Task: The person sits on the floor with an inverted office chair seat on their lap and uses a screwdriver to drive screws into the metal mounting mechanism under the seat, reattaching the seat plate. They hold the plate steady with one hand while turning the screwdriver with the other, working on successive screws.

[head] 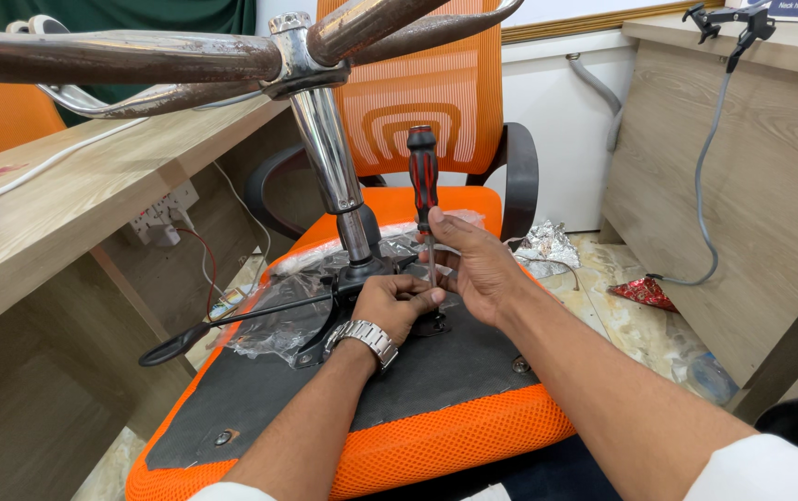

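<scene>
An orange office chair lies upturned, its black seat underside (436, 371) facing me. A chrome gas cylinder (329, 158) rises from the black seat mechanism (362, 274) to the rusty star base (121, 57) at the top. My right hand (478, 269) grips a screwdriver with a red and black handle (423, 176), held upright with its tip down at the mechanism plate. My left hand (394, 304), a metal watch on its wrist, rests closed on the mechanism beside the screwdriver shaft. A black lever (232, 325) sticks out to the left.
Crumpled clear plastic wrap (278, 320) lies around the mechanism. A wooden desk (74, 204) with a white power strip (162, 218) stands at left, a wooden cabinet (742, 186) with a grey cable at right. Foil (547, 246) and red wrapper scraps lie on the floor.
</scene>
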